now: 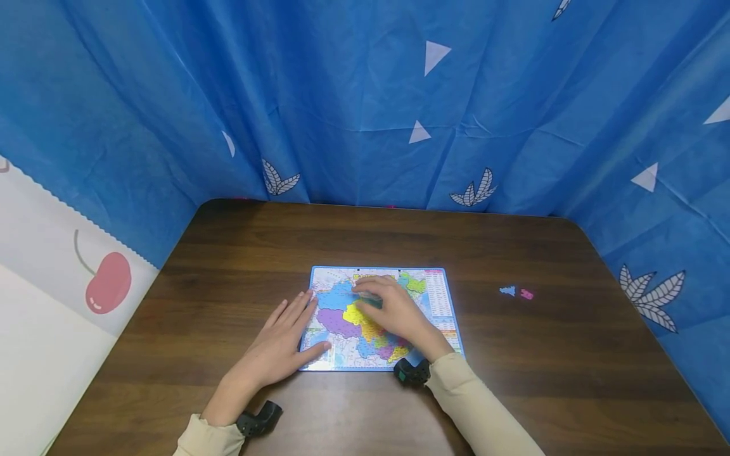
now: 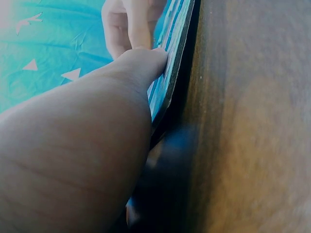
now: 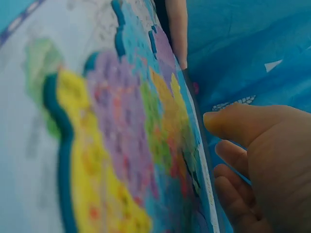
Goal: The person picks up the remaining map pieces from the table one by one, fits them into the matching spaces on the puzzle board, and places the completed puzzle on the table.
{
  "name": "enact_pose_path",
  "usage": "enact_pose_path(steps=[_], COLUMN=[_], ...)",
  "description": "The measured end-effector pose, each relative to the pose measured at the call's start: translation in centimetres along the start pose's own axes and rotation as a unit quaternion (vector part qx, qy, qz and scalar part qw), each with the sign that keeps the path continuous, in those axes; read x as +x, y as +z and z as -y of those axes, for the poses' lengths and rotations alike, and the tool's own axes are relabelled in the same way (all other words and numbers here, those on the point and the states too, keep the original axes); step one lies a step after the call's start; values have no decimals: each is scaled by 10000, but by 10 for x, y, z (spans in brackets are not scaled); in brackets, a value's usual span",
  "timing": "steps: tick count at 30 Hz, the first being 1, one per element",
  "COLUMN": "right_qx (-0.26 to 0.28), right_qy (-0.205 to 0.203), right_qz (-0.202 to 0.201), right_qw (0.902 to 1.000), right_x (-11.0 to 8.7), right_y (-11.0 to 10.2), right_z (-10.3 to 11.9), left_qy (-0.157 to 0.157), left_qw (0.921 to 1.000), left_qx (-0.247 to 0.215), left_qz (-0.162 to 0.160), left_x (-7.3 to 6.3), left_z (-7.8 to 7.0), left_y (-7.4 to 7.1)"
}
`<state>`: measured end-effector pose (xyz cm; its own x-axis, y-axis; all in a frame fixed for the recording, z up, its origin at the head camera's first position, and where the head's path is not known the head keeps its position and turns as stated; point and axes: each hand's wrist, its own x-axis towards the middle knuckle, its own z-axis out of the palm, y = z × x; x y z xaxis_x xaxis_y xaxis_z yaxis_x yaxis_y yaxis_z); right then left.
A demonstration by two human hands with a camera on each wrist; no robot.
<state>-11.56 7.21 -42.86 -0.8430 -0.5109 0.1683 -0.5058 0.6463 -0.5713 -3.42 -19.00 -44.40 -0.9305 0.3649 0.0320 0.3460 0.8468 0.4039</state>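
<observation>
A map puzzle board point(image 1: 336, 362) with a blue rim and raised coloured pieces lies flat on the table. My left hand point(image 1: 279, 347) rests at its left side, fingers spread, with fingertips and thumb over the edge. Over the upper middle of the map is my right hand point(image 1: 393, 307), its fingers bent downward and the thumb apart from them. No piece shows between thumb and fingers, though the hand covers part of the map. In the right wrist view, yellow and purple map pieces point(image 3: 121, 116) stand slightly proud of the board beside the right hand point(image 3: 267, 160).
Two small loose puzzle pieces, one blue point(image 1: 507, 291) and one pink point(image 1: 527, 294), lie on the table right of the board. The brown wooden table point(image 1: 239, 253) ends at a blue patterned curtain point(image 1: 365, 126) behind and at the right.
</observation>
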Motion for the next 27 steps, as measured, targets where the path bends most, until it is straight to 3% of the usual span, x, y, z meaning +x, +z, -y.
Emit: enact_pose_path(steps=[27], right_qx=[-97], right_qy=[185], right_qz=[-688], right_qw=[9974], right_x=[-24], right_y=[-35], right_z=[-32], left_qy=[-10], left_qw=[10000], left_qx=[-27], left_qz=[3], left_x=[0], left_z=[0], left_y=[1])
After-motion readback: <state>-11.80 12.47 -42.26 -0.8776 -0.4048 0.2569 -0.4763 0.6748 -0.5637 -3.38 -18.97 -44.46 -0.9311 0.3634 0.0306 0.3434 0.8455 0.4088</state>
